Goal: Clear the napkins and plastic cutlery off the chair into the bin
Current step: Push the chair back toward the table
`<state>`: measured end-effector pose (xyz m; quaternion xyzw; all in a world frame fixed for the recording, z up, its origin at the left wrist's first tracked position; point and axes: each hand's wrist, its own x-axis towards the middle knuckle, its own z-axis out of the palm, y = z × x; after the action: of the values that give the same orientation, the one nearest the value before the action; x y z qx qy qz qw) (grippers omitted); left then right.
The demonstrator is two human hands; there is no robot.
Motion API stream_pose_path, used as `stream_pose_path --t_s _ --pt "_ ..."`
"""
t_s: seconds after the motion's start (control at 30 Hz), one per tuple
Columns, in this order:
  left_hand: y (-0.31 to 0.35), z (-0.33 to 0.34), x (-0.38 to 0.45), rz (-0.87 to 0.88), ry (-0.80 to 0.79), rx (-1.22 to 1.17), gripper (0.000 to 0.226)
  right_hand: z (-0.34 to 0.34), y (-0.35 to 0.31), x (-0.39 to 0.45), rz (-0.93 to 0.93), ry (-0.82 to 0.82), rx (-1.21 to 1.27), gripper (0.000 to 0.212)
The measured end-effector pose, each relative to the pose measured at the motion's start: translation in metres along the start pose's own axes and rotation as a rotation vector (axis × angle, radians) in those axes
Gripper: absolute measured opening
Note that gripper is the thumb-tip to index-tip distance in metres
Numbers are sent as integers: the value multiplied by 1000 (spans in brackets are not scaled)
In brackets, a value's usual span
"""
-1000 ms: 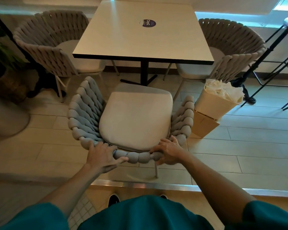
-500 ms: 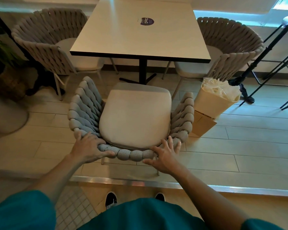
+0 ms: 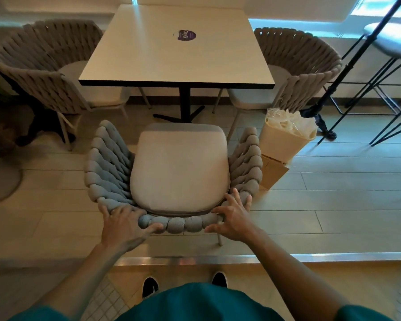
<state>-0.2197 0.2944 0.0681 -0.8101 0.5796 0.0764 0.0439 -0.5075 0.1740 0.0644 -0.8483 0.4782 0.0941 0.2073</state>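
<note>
The grey rope-woven chair [image 3: 107, 163] stands in front of me, facing the table, and its beige seat cushion [image 3: 178, 167] shows no napkins or cutlery. My left hand [image 3: 125, 225] is wrapped around the chair's back rim at the left, thumb under the rope. Over at the rim's right end my right hand [image 3: 233, 218] rests with its fingers spread, holding nothing. A cream bin [image 3: 283, 144] stands just right of the chair, lined with clear plastic and holding white napkins [image 3: 289, 123].
A square white table [image 3: 178, 49] on a black post stands beyond the chair, with woven chairs to its left [image 3: 46, 72] and right [image 3: 306, 70]. A cardboard box [image 3: 272, 172] sits under the bin. Black stool legs [image 3: 366, 89] stand at the far right. A metal floor strip [image 3: 195, 259] runs by my shoes.
My right hand has loosened from gripping the back rim and its fingers are now spread. My left hand has slid a little left along the rim and still holds it.
</note>
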Motion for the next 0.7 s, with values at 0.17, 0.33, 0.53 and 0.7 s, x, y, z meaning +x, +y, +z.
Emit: stream_pose_path --t_s 0.17,0.33,0.53,0.7 --pt "5 5 -1 14 -70 -8 86 2 2 2 5 -17 -11 71" --pt "6 7 5 81 -81 -16 88 0 4 7 10 -28 -19 71" --pt "10 4 15 96 -83 -14 91 -7 9 19 6 -27 -37 72" --pt "12 3 32 91 -71 3 92 -15 13 34 3 -15 -41 72"
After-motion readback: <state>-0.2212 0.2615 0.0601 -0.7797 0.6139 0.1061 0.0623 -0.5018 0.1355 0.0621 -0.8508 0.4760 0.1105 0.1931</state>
